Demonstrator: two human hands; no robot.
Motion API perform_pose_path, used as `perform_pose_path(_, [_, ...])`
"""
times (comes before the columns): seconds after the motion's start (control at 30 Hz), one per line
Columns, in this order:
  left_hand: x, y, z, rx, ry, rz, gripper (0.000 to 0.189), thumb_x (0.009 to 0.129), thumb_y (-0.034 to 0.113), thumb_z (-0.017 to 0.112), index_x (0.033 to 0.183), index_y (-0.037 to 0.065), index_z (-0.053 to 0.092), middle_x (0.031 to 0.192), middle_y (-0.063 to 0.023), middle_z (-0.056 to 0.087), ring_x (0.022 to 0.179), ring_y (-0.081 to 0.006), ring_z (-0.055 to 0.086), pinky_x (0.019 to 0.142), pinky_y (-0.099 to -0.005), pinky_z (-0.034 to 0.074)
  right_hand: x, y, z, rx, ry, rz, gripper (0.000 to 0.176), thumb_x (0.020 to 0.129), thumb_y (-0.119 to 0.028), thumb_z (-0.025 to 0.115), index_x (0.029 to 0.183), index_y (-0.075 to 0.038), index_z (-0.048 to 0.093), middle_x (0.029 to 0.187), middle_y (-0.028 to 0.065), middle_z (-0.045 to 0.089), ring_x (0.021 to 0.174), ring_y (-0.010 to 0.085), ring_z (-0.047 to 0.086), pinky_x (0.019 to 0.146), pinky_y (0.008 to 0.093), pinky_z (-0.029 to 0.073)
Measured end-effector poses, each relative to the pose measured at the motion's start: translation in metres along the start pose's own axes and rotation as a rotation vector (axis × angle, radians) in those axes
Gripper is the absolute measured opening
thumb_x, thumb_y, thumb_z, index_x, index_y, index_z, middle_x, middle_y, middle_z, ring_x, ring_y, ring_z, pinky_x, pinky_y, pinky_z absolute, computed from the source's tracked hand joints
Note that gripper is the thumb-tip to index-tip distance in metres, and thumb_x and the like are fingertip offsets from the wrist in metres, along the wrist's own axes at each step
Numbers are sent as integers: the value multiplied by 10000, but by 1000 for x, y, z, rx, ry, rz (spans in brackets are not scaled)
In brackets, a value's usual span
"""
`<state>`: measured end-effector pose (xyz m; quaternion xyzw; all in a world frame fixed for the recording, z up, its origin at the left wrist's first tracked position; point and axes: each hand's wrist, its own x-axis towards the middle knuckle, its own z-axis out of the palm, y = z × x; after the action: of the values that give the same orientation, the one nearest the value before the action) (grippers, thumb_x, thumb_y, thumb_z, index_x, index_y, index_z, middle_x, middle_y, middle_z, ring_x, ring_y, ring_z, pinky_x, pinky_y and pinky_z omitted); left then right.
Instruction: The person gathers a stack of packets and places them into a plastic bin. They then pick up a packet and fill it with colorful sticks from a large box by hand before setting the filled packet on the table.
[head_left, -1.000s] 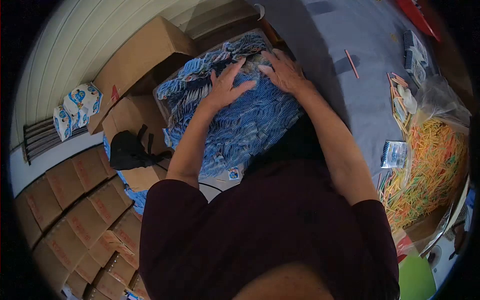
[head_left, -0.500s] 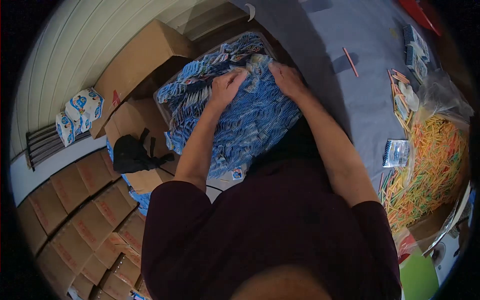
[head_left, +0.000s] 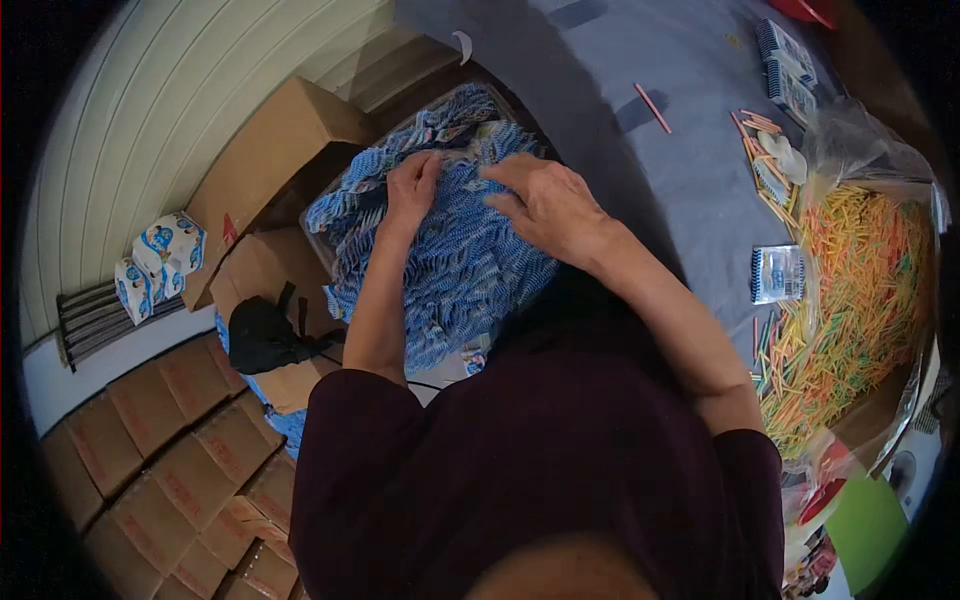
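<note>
A heap of small blue-and-white striped packets fills a clear plastic bin in front of my body. Over the upper left of the heap, my left hand rests with its fingers drawn together and bent down. What lies under those fingertips is hidden. My right hand hovers over the right side of the heap, thumb and fingers apart, a little blurred, with nothing visible between them.
Right of me, a grey cloth-covered table carries a lone pink stick, a silver packet and an open bag of colourful sticks. Cardboard boxes line the left floor; a black bag lies on another carton.
My right hand has lifted off the packets, turned and opened. My left hand has shifted left and slightly down. The packets at the top now lie differently, and the view has turned a little.
</note>
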<state>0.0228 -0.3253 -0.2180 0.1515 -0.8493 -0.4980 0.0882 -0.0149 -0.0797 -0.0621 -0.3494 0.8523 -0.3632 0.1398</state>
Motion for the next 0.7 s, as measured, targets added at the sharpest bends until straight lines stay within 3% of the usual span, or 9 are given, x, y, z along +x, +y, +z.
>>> perform_pose_path(0.07, [20,-15,2,68,-73,325,267,983,246,602,1059,11,702,875,-104,700,786,-165,591,783,-325,480,-10,-7,-14,13,6,-61,299,906,-200,637,1153,-34,664,1062,183,670,948,376,656,863,457,509])
perform_pose_path(0.1, [25,-10,2,69,-72,324,267,983,246,602,1059,11,702,875,-104,700,786,-165,591,783,-325,480,-14,-12,-23,18,-24,-60,285,907,-187,637,1144,-31,666,1060,180,671,951,376,654,852,458,511])
perform_pose_path(0.17, [33,-1,0,186,-353,179,416,986,393,561,1001,-2,692,854,-114,688,803,-229,610,811,-347,471,-25,-15,-32,21,-56,-63,271,907,-173,637,1134,-28,668,1058,178,673,954,376,652,841,459,513])
perform_pose_path(0.3, [34,-5,6,211,-340,-10,570,962,548,510,1034,13,691,878,-140,695,816,-260,615,828,-344,464,-46,-11,-39,-2,-101,-111,244,904,-153,641,1112,-28,664,1042,165,677,907,367,660,801,453,522])
perform_pose_path(0.37, [39,5,8,256,-425,-311,642,935,616,502,1139,39,696,1020,-132,713,913,-232,628,875,-330,453,-54,-12,-39,-20,-111,-135,237,900,-148,645,1105,-31,662,1025,159,678,891,361,661,792,452,522])
perform_pose_path(0.4, [39,3,8,258,-424,-310,642,935,616,502,1139,39,696,1020,-132,713,913,-232,628,875,-330,453,-56,-14,-40,-89,-170,-132,255,877,-122,666,1115,-31,655,1020,151,674,888,345,656,781,433,517])
perform_pose_path(0.47, [36,-8,9,-156,-356,-591,603,952,569,517,1212,53,687,1163,-108,690,1046,-208,614,940,-315,433,-60,-13,-42,-158,-225,-127,280,855,-96,687,1125,-32,649,1014,142,670,885,330,651,770,414,513])
perform_pose_path(0.6, [25,-25,7,-296,-345,-558,564,960,523,544,1225,45,683,1230,-74,659,1131,-190,580,996,-305,404,-67,-16,-52,-138,-268,-148,303,838,-88,699,1132,-35,651,1022,120,674,911,303,654,803,402,497])
perform_pose_path(0.7, [23,-2,4,-168,-295,-377,518,965,484,561,1217,48,685,1215,-97,674,1127,-206,598,995,-314,420,-71,-21,-61,-146,-289,-145,306,833,-88,704,1129,-30,651,1031,114,673,929,295,653,819,400,491])
